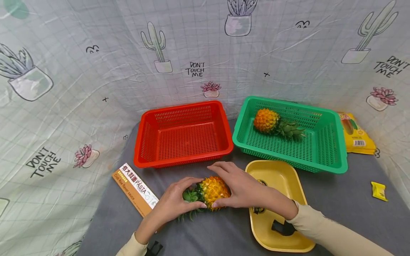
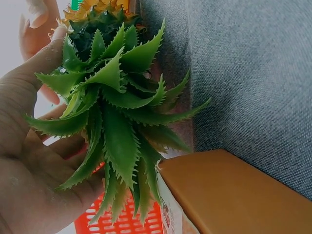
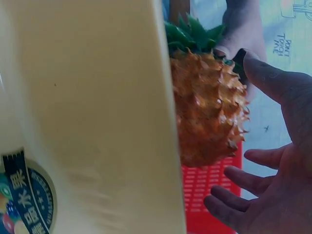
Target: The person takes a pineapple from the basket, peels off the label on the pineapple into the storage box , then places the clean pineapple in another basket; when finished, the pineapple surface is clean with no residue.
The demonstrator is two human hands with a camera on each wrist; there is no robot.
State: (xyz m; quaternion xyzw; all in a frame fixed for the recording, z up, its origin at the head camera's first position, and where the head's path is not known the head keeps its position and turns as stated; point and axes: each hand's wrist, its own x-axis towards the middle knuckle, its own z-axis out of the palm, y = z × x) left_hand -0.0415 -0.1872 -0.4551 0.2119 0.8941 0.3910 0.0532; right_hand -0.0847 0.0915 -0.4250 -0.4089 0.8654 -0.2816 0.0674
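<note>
A glossy orange pineapple (image 1: 215, 192) with a green leafy crown (image 2: 109, 92) lies on the grey cloth, crown to the left. My left hand (image 1: 177, 199) holds it where crown meets body, thumb on the near side; its other fingers are partly behind the leaves in the left wrist view. Around the body my right hand (image 1: 238, 186) is spread, thumb near and fingers on the far side. In the right wrist view, the fingers of that right hand (image 3: 273, 170) are parted, with a gap between them and the pineapple's spiky skin (image 3: 209, 112).
Behind stand a red basket (image 1: 185, 161) and a green basket (image 1: 289, 156) holding another pineapple (image 1: 266, 121). A yellow tray (image 1: 275, 241) sits under my right forearm. The pasta box (image 1: 136, 190) lies left, a yellow bag (image 1: 358, 137) and small yellow packet (image 1: 379, 191) right.
</note>
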